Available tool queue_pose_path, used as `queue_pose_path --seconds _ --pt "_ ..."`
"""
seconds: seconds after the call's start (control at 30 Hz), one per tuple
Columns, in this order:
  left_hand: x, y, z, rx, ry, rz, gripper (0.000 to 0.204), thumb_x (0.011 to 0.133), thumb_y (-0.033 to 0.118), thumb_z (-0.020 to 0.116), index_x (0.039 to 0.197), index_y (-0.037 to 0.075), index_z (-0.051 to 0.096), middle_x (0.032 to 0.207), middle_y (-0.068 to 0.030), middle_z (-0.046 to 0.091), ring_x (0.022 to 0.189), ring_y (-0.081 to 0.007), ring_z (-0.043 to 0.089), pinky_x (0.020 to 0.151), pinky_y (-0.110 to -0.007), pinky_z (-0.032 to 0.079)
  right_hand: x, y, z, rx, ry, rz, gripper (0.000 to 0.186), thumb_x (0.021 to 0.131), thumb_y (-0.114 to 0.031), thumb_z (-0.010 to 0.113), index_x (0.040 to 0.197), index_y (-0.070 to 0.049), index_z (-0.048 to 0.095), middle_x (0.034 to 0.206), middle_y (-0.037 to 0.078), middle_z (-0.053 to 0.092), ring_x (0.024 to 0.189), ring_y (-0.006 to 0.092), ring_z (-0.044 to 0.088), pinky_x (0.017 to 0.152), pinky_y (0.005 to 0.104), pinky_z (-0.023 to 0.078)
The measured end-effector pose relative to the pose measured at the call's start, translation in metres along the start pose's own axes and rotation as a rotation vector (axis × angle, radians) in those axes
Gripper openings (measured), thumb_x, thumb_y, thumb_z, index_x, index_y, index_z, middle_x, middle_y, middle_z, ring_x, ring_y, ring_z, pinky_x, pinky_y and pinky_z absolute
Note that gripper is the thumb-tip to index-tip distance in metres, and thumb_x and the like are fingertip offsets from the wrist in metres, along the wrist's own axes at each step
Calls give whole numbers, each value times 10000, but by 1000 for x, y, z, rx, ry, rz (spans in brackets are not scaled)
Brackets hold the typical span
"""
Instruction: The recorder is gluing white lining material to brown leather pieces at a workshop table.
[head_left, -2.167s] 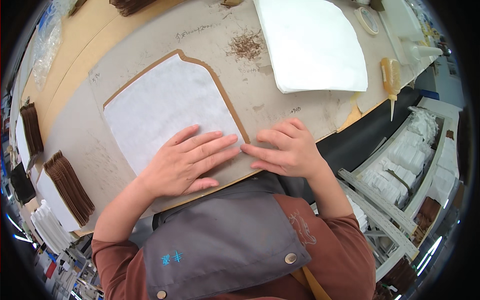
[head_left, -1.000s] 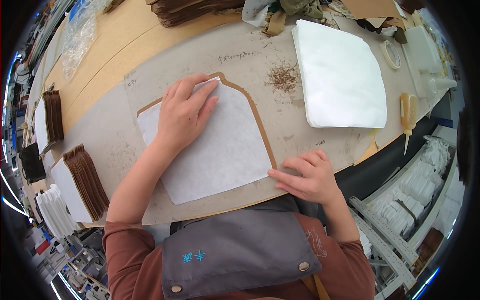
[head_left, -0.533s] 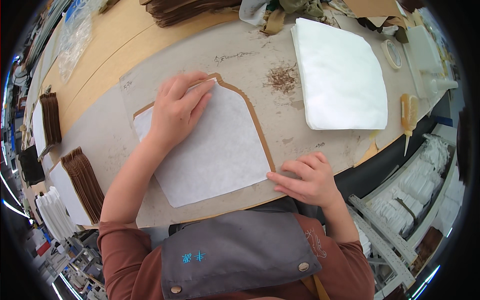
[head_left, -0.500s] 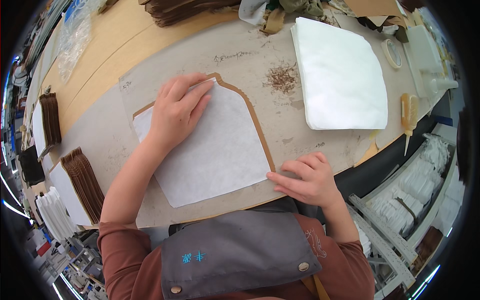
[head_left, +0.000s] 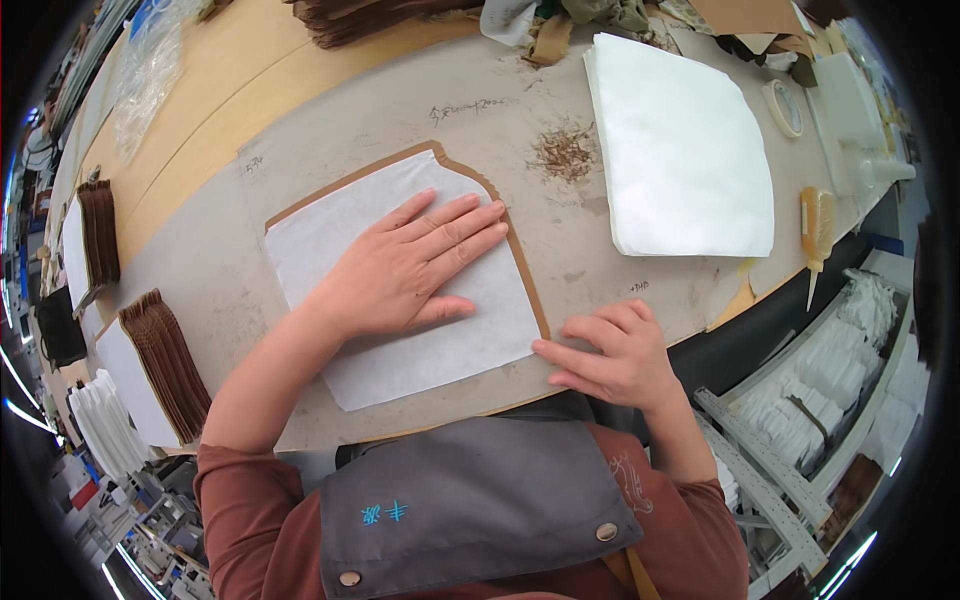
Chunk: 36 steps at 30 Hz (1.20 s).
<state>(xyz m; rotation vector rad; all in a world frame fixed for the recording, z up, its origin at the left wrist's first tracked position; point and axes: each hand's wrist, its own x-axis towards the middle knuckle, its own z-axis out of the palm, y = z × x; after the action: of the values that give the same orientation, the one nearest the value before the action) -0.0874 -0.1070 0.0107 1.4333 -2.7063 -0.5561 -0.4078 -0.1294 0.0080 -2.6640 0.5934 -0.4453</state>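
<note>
A thin white sheet (head_left: 430, 358) lies on a brown panel (head_left: 524, 275) of much the same shape, and a narrow brown border shows along the far and right edges. My left hand (head_left: 415, 260) is open and flat on the sheet, its fingertips reaching the curved right edge. At the sheet's near right corner, my right hand (head_left: 615, 350) touches with the tip of a stretched finger. Its other fingers are loosely bent and apart, holding nothing. Most of the brown panel is hidden under the white sheet.
A stack of white sheets (head_left: 685, 160) lies at the far right, beside a roll of tape (head_left: 783, 108) and a glue bottle (head_left: 817, 225). Brown scraps (head_left: 563, 155) are scattered between. Bundles of brown pieces (head_left: 165, 365) stand at the left, with more brown pieces (head_left: 370, 18) at the back.
My left hand has slid from the far edge toward the right and nearer, its fingers now spread flat across the sheet. My right hand stays at the near right corner.
</note>
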Motion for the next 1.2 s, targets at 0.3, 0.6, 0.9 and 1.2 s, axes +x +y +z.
queue_pose_path --seconds 0.3,0.6,0.9,1.2 --pt "-1 -4 3 -45 100 -123 785 957 514 567 1590 111 336 1657 -66 324 1518 -253 321 1252 -483 238 4 -2 2 -4 11 -3 402 750 -379 806 1142 -301 762 1035 -98 621 884 144 571 802 335 431" --pt "-13 1 10 -4 208 -233 789 969 503 573 1596 101 313 1667 -90 296 1536 -270 278 1261 -468 204 -1 -6 1 -54 -2 -17 341 785 -367 788 1122 -316 778 1025 -87 620 891 152 555 783 337 412" --pt "-89 -18 23 56 275 -750 777 996 446 554 1617 89 252 1683 -108 257 1556 -285 228 1261 -475 178 3 -6 7 -23 18 0 328 776 -293 805 1103 -269 793 990 -55 624 851 182 533 783 351 394" --pt "-90 63 40 -34 360 -724 889 941 459 630 1614 37 231 1686 -178 211 1559 -330 211 1251 -521 162 4 -5 7 -24 29 -21 316 798 -290 795 1112 -261 792 982 -53 631 839 179 539 782 341 397"
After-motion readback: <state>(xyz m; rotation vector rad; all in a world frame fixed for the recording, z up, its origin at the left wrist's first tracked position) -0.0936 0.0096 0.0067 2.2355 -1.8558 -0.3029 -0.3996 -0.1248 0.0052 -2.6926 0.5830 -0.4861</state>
